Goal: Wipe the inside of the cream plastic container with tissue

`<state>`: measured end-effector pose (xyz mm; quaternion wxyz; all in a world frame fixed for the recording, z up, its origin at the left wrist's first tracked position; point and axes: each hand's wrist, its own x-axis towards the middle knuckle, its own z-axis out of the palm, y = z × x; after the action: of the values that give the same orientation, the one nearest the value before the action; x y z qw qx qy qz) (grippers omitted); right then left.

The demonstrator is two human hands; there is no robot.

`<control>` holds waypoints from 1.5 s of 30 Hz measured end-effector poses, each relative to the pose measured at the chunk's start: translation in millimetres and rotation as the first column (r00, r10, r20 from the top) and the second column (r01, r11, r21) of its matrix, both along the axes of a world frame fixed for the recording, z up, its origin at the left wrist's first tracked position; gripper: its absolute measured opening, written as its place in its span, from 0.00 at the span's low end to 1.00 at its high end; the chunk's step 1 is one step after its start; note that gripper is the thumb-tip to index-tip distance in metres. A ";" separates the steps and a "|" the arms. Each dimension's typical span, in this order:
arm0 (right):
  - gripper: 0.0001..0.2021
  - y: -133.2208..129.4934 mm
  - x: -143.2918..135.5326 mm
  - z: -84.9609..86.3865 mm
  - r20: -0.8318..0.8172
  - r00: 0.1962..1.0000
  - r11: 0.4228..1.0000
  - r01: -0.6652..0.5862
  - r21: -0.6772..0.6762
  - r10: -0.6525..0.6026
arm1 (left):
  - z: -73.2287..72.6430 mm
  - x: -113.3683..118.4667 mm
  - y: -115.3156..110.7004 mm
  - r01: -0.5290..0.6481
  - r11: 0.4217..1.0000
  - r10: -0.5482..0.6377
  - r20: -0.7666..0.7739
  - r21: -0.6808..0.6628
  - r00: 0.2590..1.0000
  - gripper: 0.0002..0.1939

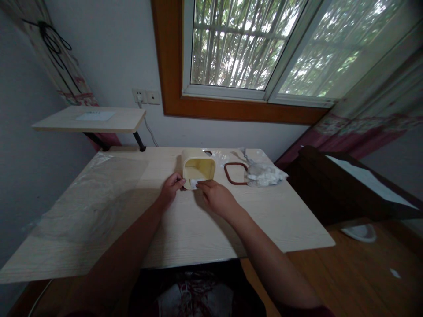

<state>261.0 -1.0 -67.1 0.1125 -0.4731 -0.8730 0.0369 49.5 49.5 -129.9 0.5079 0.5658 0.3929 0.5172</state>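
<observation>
A cream-coloured box (199, 155) with rounded corners lies on the table, its open side facing me. My left hand (171, 188) grips the lower left corner of the box, thumb at the rim. At the lower edge of the opening is a small white packet or slip (193, 182); its exact kind is too small to tell. The fingertips of my right hand (216, 197) are closed together on the right end of that white piece. To the right of the box lies a reddish-brown frame with rounded corners (226, 174), apart from both hands.
A clear plastic bag with white contents (267, 175) lies at the table's right, touching the frame. Thin clear plastic sheeting (95, 207) covers much of the left side of the pale wooden table (280, 220). A raised shelf (128, 119) stands at the back left.
</observation>
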 end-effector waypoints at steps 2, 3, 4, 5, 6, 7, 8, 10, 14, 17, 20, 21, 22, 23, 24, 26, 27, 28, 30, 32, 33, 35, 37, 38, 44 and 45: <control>0.20 -2.6 0.6 -1.6 0.039 0.999 0.999 0.036 0.029 -0.037 | 0.2 -0.1 0.0 0.002 1.000 -0.002 0.002 0.005 1.000 0.15; 0.19 -3.8 -0.2 -2.3 0.060 0.997 0.998 0.051 0.039 -0.053 | 0.0 -0.1 0.1 0.003 1.000 -0.003 0.006 0.005 1.000 0.15; 0.19 -4.9 -1.6 -3.2 0.077 0.995 0.997 0.062 0.047 -0.066 | -0.3 0.1 0.1 0.002 1.000 -0.002 0.011 0.004 1.000 0.15; 0.20 -5.9 -3.4 -4.1 0.090 0.993 0.996 0.071 0.052 -0.075 | -0.6 0.2 0.1 0.002 1.000 -0.002 0.015 0.004 1.000 0.16; 0.20 -6.6 -5.4 -5.2 0.098 0.992 0.996 0.075 0.055 -0.080 | -0.9 0.3 0.1 0.002 1.000 -0.002 0.018 0.002 1.000 0.16; 0.21 -7.0 -7.6 -6.3 0.102 0.992 0.996 0.075 0.055 -0.080 | -1.0 0.4 0.0 0.003 1.000 -0.003 0.020 0.000 1.000 0.16; 0.22 -7.1 -9.8 -7.5 0.103 0.992 0.996 0.071 0.055 -0.077 | -1.0 0.5 -0.2 0.004 1.000 -0.004 0.023 -0.003 1.000 0.16; 0.22 -6.4 -14.0 -9.7 0.096 0.994 0.997 0.053 0.053 -0.058 | -0.7 0.5 -0.6 0.007 1.000 -0.006 0.029 -0.006 1.000 0.16; 0.23 -3.7 -22.1 -13.7 0.049 0.999 0.998 -0.009 0.064 0.006 | 0.4 -0.2 -1.3 0.008 1.000 -0.008 0.019 -0.002 1.000 0.16; 0.23 -3.1 -27.8 -15.9 -0.011 0.998 0.996 -0.055 0.073 0.056 | 0.2 -1.2 -0.8 0.008 1.000 -0.008 -0.006 0.002 1.000 0.16; 0.23 -3.8 -30.8 -16.4 -0.083 0.993 0.994 -0.073 0.084 0.080 | -0.9 -1.8 0.1 0.008 1.000 -0.008 -0.007 0.005 1.000 0.16; 0.23 -4.0 -30.8 -16.3 -0.101 0.991 0.993 -0.076 0.087 0.085 | -1.4 -1.8 0.3 0.009 1.000 -0.009 -0.004 0.007 1.000 0.16; 0.23 -4.2 -30.2 -16.0 -0.113 0.990 0.993 -0.078 0.089 0.088 | -1.9 -1.8 0.5 0.012 1.000 -0.012 -0.001 0.007 1.000 0.16; 0.23 -4.3 -29.2 -15.7 -0.121 0.989 0.993 -0.078 0.090 0.089 | -2.3 -1.6 0.5 0.012 1.000 -0.012 0.001 0.008 1.000 0.16; 0.23 -4.3 -27.8 -15.5 -0.124 0.988 0.993 -0.077 0.090 0.087 | -2.7 -1.5 0.5 0.010 1.000 -0.010 0.004 0.008 1.000 0.15; 0.22 -4.1 -23.7 -15.1 -0.115 0.991 0.994 -0.063 0.090 0.073 | -3.3 -1.2 0.3 0.004 1.000 -0.004 0.009 0.010 1.000 0.15; 0.21 -4.0 -21.3 -14.9 -0.103 0.993 0.994 -0.053 0.091 0.062 | -3.4 -1.1 0.3 0.003 1.000 -0.003 0.013 0.011 1.000 0.15; 0.21 -3.9 -18.8 -14.8 -0.086 0.995 0.995 -0.040 0.094 0.048 | -3.4 -1.1 0.2 0.003 1.000 -0.004 0.015 0.009 1.000 0.15; 0.21 -3.9 -13.7 -14.4 -0.038 0.999 0.995 -0.018 0.101 0.022 | -2.8 -1.0 0.1 0.008 1.000 -0.008 0.015 0.000 1.000 0.15; 0.21 -4.1 -9.5 -13.9 0.008 1.000 0.994 0.013 0.105 -0.014 | -1.6 -0.9 -0.1 0.004 1.000 -0.004 0.013 -0.010 1.000 0.15; 0.21 -4.2 -8.1 -13.7 0.027 0.999 0.994 0.032 0.105 -0.035 | -0.9 -0.8 -0.3 0.001 1.000 -0.001 0.011 -0.015 1.000 0.15; 0.21 -4.6 -7.1 -13.6 0.056 0.996 0.992 0.066 0.107 -0.072 | 0.6 -0.5 -0.9 -0.002 1.000 0.002 0.009 -0.018 1.000 0.15; 0.20 -4.8 -8.3 -14.4 0.074 0.993 0.990 0.086 0.115 -0.095 | 1.9 -0.2 -1.8 -0.004 1.000 0.004 0.011 -0.018 1.000 0.15; 0.20 -4.7 -9.5 -15.1 0.081 0.992 0.989 0.086 0.120 -0.096 | 2.4 0.0 -2.1 -0.005 1.000 0.006 0.012 -0.019 1.000 0.15; 0.21 -2.1 -19.4 -19.9 0.037 0.999 0.989 0.029 0.145 -0.035 | 0.2 0.4 -0.4 -0.019 0.999 0.020 0.036 -0.025 0.999 0.16; 0.21 -1.3 -20.8 -20.3 0.016 1.000 0.988 0.021 0.152 -0.024 | -1.3 0.4 0.4 -0.025 0.999 0.026 0.046 -0.028 0.999 0.16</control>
<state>240.2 -2.3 -87.4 0.1408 -0.4734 -0.8688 -0.0352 49.9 49.9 -131.2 0.5180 0.5414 0.3953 0.5313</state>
